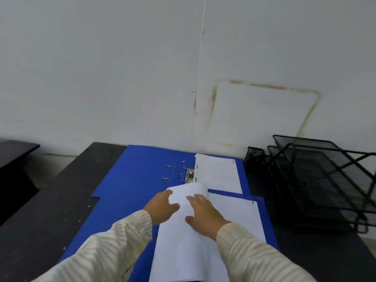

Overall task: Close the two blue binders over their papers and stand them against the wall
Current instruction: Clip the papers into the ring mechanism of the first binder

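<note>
Two blue binders lie open on a dark table. The far binder (138, 169) shows its metal ring mechanism (188, 176) and a sheet of paper (218, 173) on its right half. The near binder (114, 216) lies in front, overlapping it. A thick stack of white paper (183, 241) in the near binder curls up at its far end over the rings. My left hand (162, 206) holds the stack's left edge. My right hand (203, 210) lies flat on top of the curled stack. Another white sheet (238, 212) lies flat on the near binder's right half.
A white wall (142, 78) rises directly behind the table (50, 210). Black mesh letter trays (325, 180) and a mesh pen cup (255, 157) stand at the right by the wall. Another dark surface (14, 149) sits at the far left.
</note>
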### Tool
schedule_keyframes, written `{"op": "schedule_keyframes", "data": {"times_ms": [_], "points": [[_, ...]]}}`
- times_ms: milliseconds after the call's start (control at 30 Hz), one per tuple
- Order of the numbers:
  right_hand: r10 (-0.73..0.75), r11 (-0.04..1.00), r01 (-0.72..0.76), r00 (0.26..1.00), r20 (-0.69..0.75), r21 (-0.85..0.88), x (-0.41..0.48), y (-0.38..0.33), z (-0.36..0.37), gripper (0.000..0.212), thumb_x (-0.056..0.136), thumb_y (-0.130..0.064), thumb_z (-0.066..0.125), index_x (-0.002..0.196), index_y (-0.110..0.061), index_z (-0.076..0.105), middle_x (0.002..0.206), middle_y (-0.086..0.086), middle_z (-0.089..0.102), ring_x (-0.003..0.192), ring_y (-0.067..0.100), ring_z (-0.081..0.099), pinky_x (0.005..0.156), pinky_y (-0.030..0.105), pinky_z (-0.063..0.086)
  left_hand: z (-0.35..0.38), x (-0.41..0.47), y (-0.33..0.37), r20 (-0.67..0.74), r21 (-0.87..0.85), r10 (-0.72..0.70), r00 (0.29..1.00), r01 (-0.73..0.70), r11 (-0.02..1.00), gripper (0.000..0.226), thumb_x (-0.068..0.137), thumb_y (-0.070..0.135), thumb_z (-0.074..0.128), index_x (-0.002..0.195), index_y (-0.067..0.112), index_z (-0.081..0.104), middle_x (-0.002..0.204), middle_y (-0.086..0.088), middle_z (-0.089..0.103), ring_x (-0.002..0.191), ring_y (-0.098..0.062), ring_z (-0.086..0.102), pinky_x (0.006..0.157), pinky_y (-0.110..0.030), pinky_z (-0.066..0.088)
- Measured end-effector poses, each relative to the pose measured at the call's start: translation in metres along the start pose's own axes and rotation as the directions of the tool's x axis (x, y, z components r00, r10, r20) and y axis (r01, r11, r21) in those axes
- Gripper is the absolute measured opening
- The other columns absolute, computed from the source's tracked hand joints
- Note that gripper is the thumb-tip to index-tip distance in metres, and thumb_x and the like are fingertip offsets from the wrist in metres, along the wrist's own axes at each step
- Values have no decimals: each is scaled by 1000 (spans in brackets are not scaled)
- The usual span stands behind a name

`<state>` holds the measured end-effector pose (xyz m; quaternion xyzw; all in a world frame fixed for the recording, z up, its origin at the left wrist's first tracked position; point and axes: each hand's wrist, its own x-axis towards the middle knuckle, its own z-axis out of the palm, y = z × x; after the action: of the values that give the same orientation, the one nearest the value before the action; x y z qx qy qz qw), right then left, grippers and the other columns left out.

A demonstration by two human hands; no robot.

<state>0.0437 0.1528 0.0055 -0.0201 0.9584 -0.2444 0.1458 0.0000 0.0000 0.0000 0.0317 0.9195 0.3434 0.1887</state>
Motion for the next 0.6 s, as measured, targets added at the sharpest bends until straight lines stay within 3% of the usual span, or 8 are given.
{"op": "schedule_keyframes", "data": {"times_ms": [133, 200, 333, 433, 500, 600], "points": [[39, 988, -17, 989, 140, -156, -9, 6, 34, 60, 95, -33, 47, 148, -26, 20, 160, 1, 8, 146, 27, 12, 117, 41, 21, 24, -8, -27, 130, -82, -170, 977, 181, 980, 65, 93, 33, 55, 148, 12, 26, 152, -9, 36, 132, -25, 45, 102, -30, 40], [38, 975, -1, 986, 163, -223, -12, 10, 47, 59, 95, -29, 46, 148, -26, 20, 161, 1, 3, 148, 26, 2, 118, 41, 16, 36, -10, -38, 156, -108, -236, 959, 254, 961, 62, 93, 30, 55, 145, 8, 29, 148, -9, 41, 129, -25, 47, 98, -28, 40], [70, 979, -44, 989, 127, -197, -13, 18, 57, 60, 95, -11, 44, 148, -25, 20, 161, 0, -1, 148, 25, -3, 118, 41, 17, 48, -6, -56, 117, -227, -326, 938, 345, 911, 45, 90, 24, 55, 131, 6, 46, 123, -9, 58, 96, -20, 55, 79, -27, 45], [81, 988, -67, 992, 100, -136, -15, 21, 57, 62, 94, -4, 43, 148, -24, 21, 161, -1, -2, 148, 23, -3, 117, 38, 20, 52, -1, -58, 51, -328, -427, 903, 419, 847, 14, 84, 18, 55, 90, 6, 49, 83, -4, 49, 64, -17, 45, 57, -27, 39], [98, 992, -89, 991, 95, -94, -16, 24, 56, 66, 92, 1, 43, 148, -24, 19, 161, -1, -3, 148, 22, -3, 117, 35, 22, 56, 3, -58, -3, -329, -475, 880, 448, 832, 13, 81, 17, 54, 81, 9, 44, 86, -6, 46, 64, -18, 42, 58, -26, 37], [116, 993, -112, 988, 103, -42, -19, 28, 56, 69, 92, 6, 40, 149, -25, 17, 161, -3, -5, 148, 20, -4, 117, 33, 21, 60, 7, -55, 24, -391, -474, 880, 445, 806, 20, 84, 18, 56, 98, 5, 50, 102, -11, 55, 83, -26, 55, 72, -32, 47]]}}
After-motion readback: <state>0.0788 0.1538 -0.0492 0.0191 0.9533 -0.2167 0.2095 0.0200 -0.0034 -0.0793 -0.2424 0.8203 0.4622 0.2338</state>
